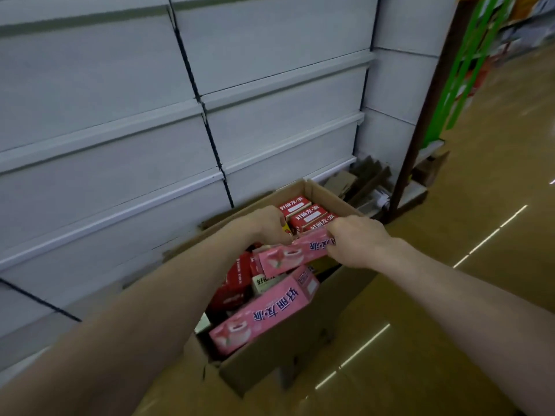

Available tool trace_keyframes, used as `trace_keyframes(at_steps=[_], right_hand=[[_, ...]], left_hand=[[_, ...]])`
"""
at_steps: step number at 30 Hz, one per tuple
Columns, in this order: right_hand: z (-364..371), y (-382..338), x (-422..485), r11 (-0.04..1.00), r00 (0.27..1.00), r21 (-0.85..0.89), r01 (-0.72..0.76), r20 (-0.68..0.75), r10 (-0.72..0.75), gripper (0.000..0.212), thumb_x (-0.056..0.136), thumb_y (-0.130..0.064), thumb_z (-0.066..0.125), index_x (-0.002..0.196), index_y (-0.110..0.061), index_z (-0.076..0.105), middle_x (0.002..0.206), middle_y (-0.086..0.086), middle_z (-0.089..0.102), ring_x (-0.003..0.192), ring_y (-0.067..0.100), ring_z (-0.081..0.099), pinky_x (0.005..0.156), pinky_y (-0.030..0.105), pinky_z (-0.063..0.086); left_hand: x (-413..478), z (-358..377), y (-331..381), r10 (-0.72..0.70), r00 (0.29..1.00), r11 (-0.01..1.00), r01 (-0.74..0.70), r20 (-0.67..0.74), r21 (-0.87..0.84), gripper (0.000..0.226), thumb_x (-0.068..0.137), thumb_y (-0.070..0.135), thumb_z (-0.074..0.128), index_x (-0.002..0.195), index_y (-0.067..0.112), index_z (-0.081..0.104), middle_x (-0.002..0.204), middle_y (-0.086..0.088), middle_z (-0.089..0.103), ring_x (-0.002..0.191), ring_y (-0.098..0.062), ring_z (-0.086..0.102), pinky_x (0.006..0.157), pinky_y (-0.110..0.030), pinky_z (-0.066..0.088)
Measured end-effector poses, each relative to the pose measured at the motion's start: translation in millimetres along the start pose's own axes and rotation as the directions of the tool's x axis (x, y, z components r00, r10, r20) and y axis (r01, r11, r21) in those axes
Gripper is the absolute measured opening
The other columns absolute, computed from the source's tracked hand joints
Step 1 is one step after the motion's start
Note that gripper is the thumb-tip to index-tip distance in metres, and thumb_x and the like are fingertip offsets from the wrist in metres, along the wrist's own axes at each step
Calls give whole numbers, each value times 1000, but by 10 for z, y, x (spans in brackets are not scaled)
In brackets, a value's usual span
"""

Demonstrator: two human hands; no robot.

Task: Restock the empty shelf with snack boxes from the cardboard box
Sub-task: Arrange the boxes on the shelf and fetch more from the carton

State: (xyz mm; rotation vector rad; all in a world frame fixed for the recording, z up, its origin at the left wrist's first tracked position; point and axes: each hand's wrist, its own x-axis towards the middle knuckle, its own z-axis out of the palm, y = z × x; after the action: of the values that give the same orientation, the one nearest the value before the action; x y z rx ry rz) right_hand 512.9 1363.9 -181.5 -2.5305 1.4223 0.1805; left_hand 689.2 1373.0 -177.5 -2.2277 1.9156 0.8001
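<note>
Squarely above the cardboard box (270, 364) — two hands on one pink snack box (288, 256).
The left hand (267, 223) and right hand (354, 241) each close their grip on an end of it. The print reads 好丽友·派, as on the second pink box (264, 313) and the red boxes (303, 211) inside the cardboard box. Behind it are bare white shelves (120, 139) — open floor (450, 295) lies to its right.
</note>
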Motion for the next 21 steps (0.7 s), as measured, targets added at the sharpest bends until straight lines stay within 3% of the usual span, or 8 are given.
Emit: trace_keyframes(at_steps=[3, 9, 12, 14, 16, 17, 19, 21], right_hand=[[138, -54, 87, 998, 998, 53, -42, 37, 40, 14, 94, -33, 56, 102, -23, 52, 93, -4, 58, 79, 12, 58, 73, 29, 51], [502, -84, 404, 915, 954, 298, -272, 206, 216, 23, 96, -35, 51, 78, -22, 51, 74, -5, 56, 64, 8, 54, 56, 21, 42], [719, -140, 586, 751, 903, 510, -419, 324, 283, 34, 97, -42, 47, 76, -16, 54, 75, 0, 58, 69, 12, 56, 61, 23, 42], [868, -172, 735, 653, 863, 567, -502, 378, 335, 47, 94, -53, 45, 93, -9, 60, 94, 7, 62, 88, 19, 60, 73, 28, 47], [990, -213, 869, 538, 798, 589, -603, 430, 423, 70, 89, -63, 44, 118, -1, 57, 120, 14, 59, 109, 27, 57, 88, 35, 46], [1027, -239, 921, 477, 771, 608, -634, 450, 451, 77, 87, -66, 45, 127, -1, 54, 127, 15, 56, 114, 29, 55, 90, 36, 44], [1079, -288, 1019, 352, 734, 664, -660, 470, 490, 80, 85, -67, 47, 131, -1, 51, 129, 15, 55, 112, 29, 55, 88, 35, 45], [1110, -325, 1108, 245, 707, 712, -658, 473, 526, 83, 82, -67, 52, 133, -1, 48, 127, 14, 56, 110, 29, 56, 90, 37, 47]], left_hand=[[79, 122, -136, 22, 1000, 1000, -22, 17, -18, 39, 91, 32, 64, 122, 9, 59, 121, -7, 58, 99, -17, 52, 85, -29, 44], [399, 355, -363, 80, 991, 997, -80, 112, 2, 70, 85, 36, 70, 143, 12, 39, 144, -11, 45, 128, -28, 47, 104, -38, 44], [546, 406, -464, 126, 973, 991, -116, 192, -63, 69, 85, 43, 70, 140, 14, 40, 140, -10, 47, 127, -28, 46, 106, -41, 42], [679, 449, -528, 159, 959, 978, -121, 233, -170, 40, 88, 38, 66, 121, 19, 52, 126, -9, 57, 117, -26, 56, 103, -40, 45], [805, 472, -598, 158, 952, 953, -78, 263, -291, 34, 90, 34, 63, 121, 22, 54, 124, -4, 58, 114, -23, 59, 101, -33, 47], [889, 496, -641, 156, 951, 946, -65, 267, -319, 34, 92, 34, 60, 123, 23, 53, 122, 1, 57, 114, -18, 57, 96, -24, 46], [994, 508, -691, 194, 943, 935, -94, 270, -343, 4, 97, 33, 54, 94, 31, 52, 96, 9, 53, 96, -1, 56, 69, -3, 40], [1118, 537, -693, 229, 923, 915, -96, 308, -392, 23, 99, 34, 53, 79, 32, 42, 89, 7, 50, 89, -2, 55, 62, -3, 38]])
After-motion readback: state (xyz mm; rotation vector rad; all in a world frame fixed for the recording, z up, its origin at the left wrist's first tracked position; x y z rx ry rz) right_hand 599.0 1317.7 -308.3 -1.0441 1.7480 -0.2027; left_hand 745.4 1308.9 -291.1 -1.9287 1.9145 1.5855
